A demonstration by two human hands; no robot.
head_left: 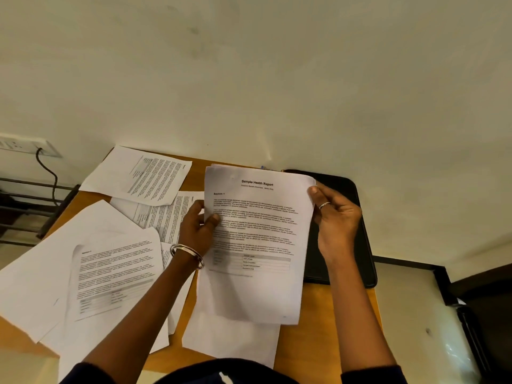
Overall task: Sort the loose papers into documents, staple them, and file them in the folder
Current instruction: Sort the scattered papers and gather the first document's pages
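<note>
Both hands are up on the report (pixel 257 239), a printed page headed "Sample Health Report", held above the tabletop (pixel 318 309) with more sheets showing just behind its top edge. The left hand (pixel 198 227) pinches the left edge, thumb on the printed face and fingers curled behind; a metal bangle (pixel 188 254) sits at that wrist. The right hand (pixel 336 220) grips the right edge near the top corner, thumb over the front, fingers wrapped behind, a ring (pixel 324 205) on one finger. Under the report's lower end a blank sheet (pixel 235 342) lies flat on the wood. Off to the left, loose papers (pixel 116 273) are spread in an overlapping mess: printed pages at odd angles, one sheet (pixel 138 176) far back near the wall, another half tucked beneath it, a big pale sheet reaching the near-left edge. To the right, behind the right hand, a black folder (pixel 357 245) lies flat at the tabletop's far-right corner, closed as far as the view shows, partly covered by the report. On the wall at far left there's a socket plate (pixel 25 146) with a dark cable (pixel 51 176) hanging from it
</note>
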